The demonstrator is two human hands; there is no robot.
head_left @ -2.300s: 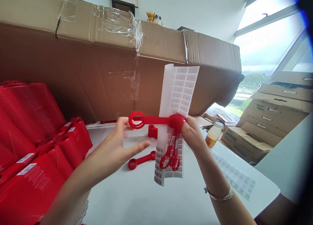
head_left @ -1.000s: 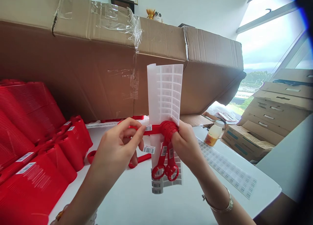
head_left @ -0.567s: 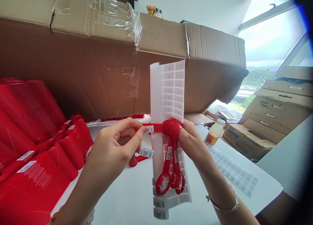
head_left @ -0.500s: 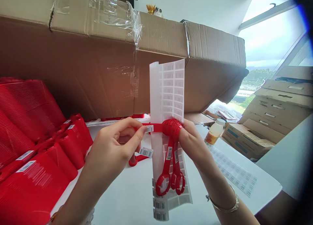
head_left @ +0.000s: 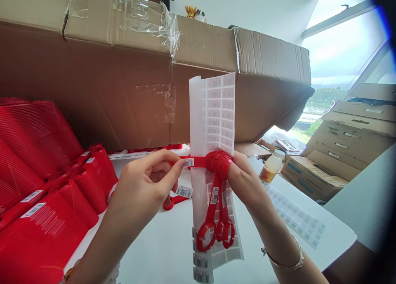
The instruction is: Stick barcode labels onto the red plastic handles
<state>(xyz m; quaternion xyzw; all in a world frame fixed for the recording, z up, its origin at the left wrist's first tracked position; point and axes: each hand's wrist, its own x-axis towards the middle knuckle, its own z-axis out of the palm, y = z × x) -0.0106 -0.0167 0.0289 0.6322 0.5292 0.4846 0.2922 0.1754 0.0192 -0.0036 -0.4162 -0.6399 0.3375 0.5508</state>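
Note:
My left hand [head_left: 148, 181] is closed, thumb and forefinger pinching the end of a red plastic strip [head_left: 200, 162] where a small barcode label [head_left: 189, 163] lies on it. In my right hand [head_left: 244, 172] is a bunch of red plastic ring-ended pieces [head_left: 213, 218], their heads gathered at the fingers and some rings hanging down with barcode labels on their stems. A sheet of barcode labels [head_left: 218, 106] stands upright behind the bunch, held by the same hand. Below my left fingers, another red piece [head_left: 177, 199] shows beside a larger barcode label [head_left: 184, 191].
Stacked red plastic containers [head_left: 37, 144] with labels fill the left. A big taped cardboard box [head_left: 117, 86] spans the back of the white table [head_left: 154, 247]. On the right are a jar [head_left: 272, 166], another label sheet [head_left: 297, 214], an open carton [head_left: 312, 177] and stacked flat boxes [head_left: 355, 131].
The label sheet and the hanging red pieces have shifted very slightly with my right hand. My left hand keeps the same pinch, almost still.

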